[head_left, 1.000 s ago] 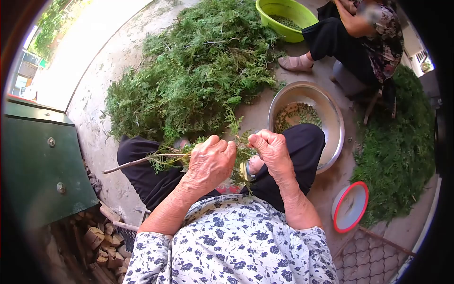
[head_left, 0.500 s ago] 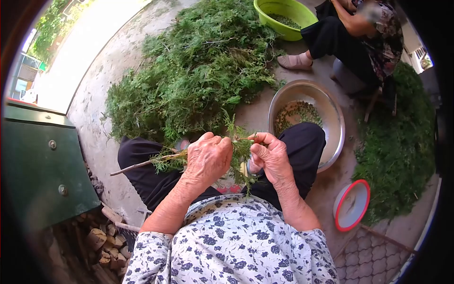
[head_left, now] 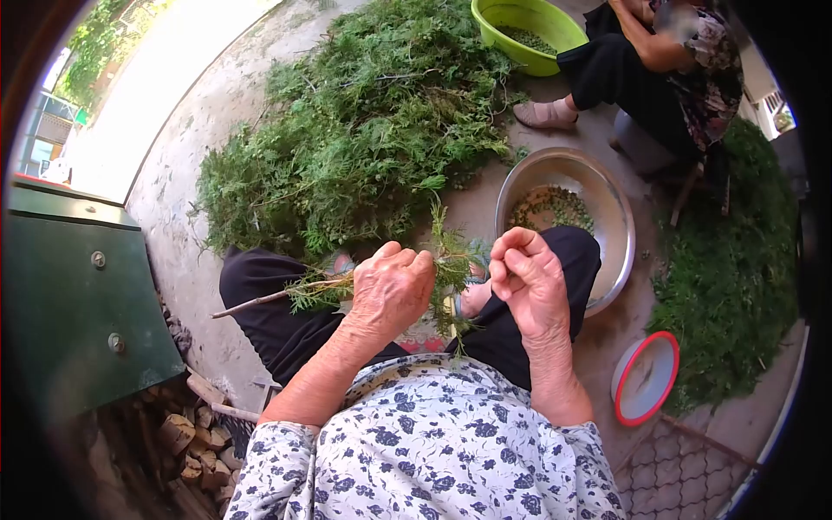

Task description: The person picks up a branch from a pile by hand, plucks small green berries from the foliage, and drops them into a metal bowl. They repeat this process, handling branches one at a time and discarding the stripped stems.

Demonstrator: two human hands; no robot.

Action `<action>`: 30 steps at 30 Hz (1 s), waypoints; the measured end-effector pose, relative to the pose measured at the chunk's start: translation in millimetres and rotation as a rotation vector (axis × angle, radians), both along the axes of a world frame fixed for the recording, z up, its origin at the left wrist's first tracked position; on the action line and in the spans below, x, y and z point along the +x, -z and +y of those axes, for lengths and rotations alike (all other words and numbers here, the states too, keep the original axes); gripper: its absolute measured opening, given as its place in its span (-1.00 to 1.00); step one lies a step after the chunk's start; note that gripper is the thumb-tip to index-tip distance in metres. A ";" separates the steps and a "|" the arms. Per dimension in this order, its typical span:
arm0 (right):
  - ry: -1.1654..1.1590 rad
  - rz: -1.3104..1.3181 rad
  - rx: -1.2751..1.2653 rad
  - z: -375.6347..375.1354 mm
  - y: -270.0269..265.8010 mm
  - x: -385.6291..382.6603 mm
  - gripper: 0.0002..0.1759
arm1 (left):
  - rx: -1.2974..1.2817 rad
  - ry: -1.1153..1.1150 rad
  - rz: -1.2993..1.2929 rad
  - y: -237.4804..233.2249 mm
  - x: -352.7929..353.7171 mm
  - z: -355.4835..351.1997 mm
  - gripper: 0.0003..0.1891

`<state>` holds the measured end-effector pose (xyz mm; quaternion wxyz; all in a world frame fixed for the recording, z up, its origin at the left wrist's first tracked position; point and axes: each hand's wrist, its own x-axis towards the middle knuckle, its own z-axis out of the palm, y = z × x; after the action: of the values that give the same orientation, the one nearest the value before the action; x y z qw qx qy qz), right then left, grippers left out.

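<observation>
My left hand grips a leafy green branch whose bare woody stem sticks out to the left over my black trousers. Its feathery tip rises between my two hands. My right hand is just right of the tip, fingers curled into a loose fist; whether it pinches anything I cannot tell. A steel bowl with small green bits in it sits on the ground just beyond my right knee.
A big heap of green branches lies ahead on the concrete. Another pile lies at right. A second person sits at top right by a lime-green basin. A red-rimmed white dish, a green metal box and chopped wood are close by.
My right hand has let go of the branch tip and pulled slightly right and up, closing into a fist. The left hand and branch stayed almost still.
</observation>
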<state>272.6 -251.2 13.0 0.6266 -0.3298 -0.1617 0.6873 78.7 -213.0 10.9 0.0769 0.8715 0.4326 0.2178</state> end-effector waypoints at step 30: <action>0.396 -0.297 0.038 -3.2 8.6 65.6 -0.79 | -0.146 0.051 -0.279 -10.3 17.4 17.3 -0.85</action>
<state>338.2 -254.3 4.5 0.7246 -0.4408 -0.1970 0.4918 96.1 -195.8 21.3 0.2047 0.8356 0.4102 0.3026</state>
